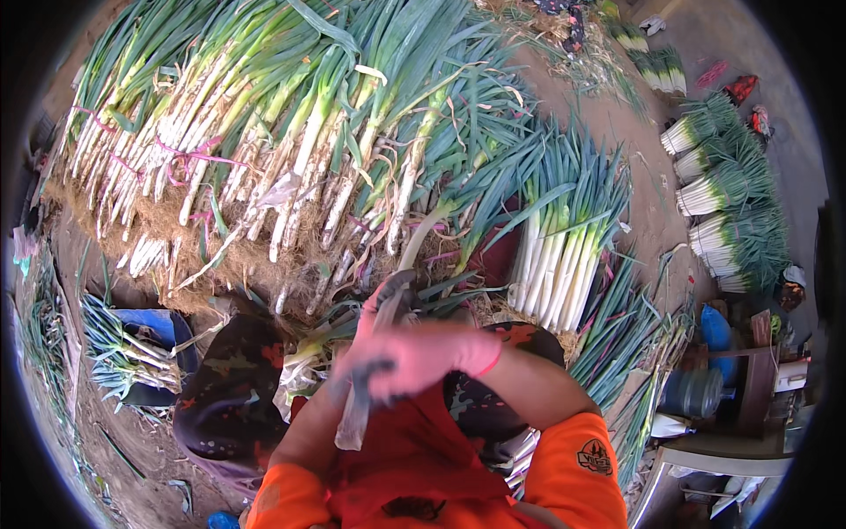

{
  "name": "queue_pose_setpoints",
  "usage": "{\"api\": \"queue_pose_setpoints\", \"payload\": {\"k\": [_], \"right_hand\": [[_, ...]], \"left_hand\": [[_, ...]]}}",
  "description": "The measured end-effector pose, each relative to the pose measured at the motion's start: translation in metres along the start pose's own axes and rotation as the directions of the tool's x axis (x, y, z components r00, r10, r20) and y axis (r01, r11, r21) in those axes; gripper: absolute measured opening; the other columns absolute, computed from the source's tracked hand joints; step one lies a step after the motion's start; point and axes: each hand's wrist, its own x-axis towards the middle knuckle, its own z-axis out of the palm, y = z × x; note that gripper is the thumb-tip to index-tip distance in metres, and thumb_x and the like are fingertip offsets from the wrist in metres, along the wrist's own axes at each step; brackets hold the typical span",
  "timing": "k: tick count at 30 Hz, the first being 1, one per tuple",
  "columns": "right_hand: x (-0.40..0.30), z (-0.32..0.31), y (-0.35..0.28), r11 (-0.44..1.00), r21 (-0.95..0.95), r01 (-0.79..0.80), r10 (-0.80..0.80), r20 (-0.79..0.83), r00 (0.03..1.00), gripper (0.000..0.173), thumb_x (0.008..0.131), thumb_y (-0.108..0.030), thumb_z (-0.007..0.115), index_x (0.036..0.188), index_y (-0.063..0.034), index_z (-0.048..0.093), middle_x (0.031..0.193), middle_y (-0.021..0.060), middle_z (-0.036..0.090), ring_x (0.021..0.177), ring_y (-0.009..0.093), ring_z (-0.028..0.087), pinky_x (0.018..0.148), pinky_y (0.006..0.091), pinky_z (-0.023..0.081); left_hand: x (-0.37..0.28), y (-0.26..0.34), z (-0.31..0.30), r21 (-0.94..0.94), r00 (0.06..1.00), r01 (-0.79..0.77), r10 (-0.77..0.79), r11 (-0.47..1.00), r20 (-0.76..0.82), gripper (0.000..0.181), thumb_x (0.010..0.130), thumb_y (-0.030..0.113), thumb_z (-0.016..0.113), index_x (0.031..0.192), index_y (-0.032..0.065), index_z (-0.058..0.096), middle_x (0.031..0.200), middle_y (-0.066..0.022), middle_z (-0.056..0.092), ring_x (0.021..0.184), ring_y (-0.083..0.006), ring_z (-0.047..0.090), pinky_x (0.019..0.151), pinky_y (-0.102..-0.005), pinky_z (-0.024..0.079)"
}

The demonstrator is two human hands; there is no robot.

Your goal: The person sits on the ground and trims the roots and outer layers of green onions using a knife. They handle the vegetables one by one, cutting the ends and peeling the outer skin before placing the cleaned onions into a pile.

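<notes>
In pink gloves with dark palms, both my hands are at the centre, close together above my lap. My left hand [390, 297] is closed round the white stem of a green onion [420, 237] whose leaves spread up and right. Over its near end my right hand [423, 360] is blurred by motion; its fingers are on a pale, loose outer layer [355, 420] that hangs towards my red apron. Beyond my hands lies a large heap of untrimmed green onions [218, 119] with soil and brown roots. To the right stands a bunch of clean white-stemmed green onions [558, 264].
Tied bundles [720, 192] of green onions line the far right. Nearer are a large water bottle [692, 393] and a cabinet [727, 449]. At left, green onions [142, 354] lie over a blue container [149, 324]. A person's patterned clothing [574, 23] shows at the top.
</notes>
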Motion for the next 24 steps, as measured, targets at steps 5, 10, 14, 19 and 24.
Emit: {"api": "queue_pose_setpoints", "payload": {"k": [5, 10, 14, 19, 24], "right_hand": [[-0.063, -0.124, 0.068, 0.945, 0.313, -0.093, 0.312, -0.950, -0.016, 0.031, 0.085, -0.029, 0.063, 0.103, -0.0054, 0.053, 0.083, 0.0060, 0.057, 0.076, 0.018, 0.059, 0.068, 0.0305, 0.049], [-0.043, -0.092, 0.070, 0.592, 0.801, 0.095, 0.797, -0.599, 0.082, 0.031, 0.086, -0.033, 0.062, 0.099, -0.0063, 0.054, 0.078, 0.0080, 0.055, 0.063, 0.022, 0.057, 0.056, 0.0370, 0.050], [-0.052, -0.109, 0.075, 0.723, 0.648, 0.241, 0.670, -0.742, -0.012, 0.013, 0.088, -0.019, 0.054, 0.091, -0.0061, 0.051, 0.069, 0.0078, 0.055, 0.051, 0.016, 0.050, 0.044, 0.0311, 0.043], [-0.040, -0.121, 0.060, 0.847, 0.507, 0.160, 0.528, -0.838, -0.140, 0.007, 0.087, -0.013, 0.053, 0.087, -0.0074, 0.049, 0.062, 0.0049, 0.053, 0.044, 0.015, 0.047, 0.038, 0.0317, 0.038], [-0.076, -0.148, 0.079, 0.935, 0.346, 0.072, 0.354, -0.907, -0.228, 0.006, 0.089, -0.011, 0.046, 0.092, -0.0054, 0.048, 0.064, 0.0041, 0.053, 0.045, 0.014, 0.047, 0.038, 0.0294, 0.038]], "left_hand": [[-0.009, 0.006, 0.029, 0.448, 0.993, -0.115, 0.084, 0.887, 0.089, 0.024, 0.088, 0.005, 0.056, 0.111, -0.0029, 0.060, 0.089, 0.0007, 0.059, 0.077, -0.0048, 0.052, 0.072, -0.0173, 0.042], [-0.022, 0.005, 0.065, 0.400, 0.970, -0.115, 0.016, 0.909, 0.243, 0.027, 0.091, 0.008, 0.054, 0.116, -0.0015, 0.057, 0.098, -0.0013, 0.060, 0.082, -0.0056, 0.055, 0.074, -0.0163, 0.043], [-0.032, -0.011, 0.064, 0.418, 0.983, 0.058, -0.125, 0.906, 0.136, 0.035, 0.090, 0.010, 0.055, 0.123, -0.0008, 0.051, 0.110, -0.0107, 0.061, 0.094, -0.0166, 0.060, 0.084, -0.0276, 0.049], [-0.054, 0.000, 0.066, 0.073, 0.946, 0.240, -0.250, 0.968, 0.208, 0.031, 0.090, 0.010, 0.055, 0.119, 0.0009, 0.051, 0.099, -0.0083, 0.061, 0.081, -0.0142, 0.061, 0.066, -0.0221, 0.050], [-0.110, -0.005, 0.050, 0.089, 0.946, 0.306, -0.313, 0.948, 0.082, 0.020, 0.088, 0.013, 0.057, 0.103, 0.0002, 0.055, 0.090, -0.0082, 0.061, 0.079, -0.0173, 0.059, 0.073, -0.0274, 0.049]]}}
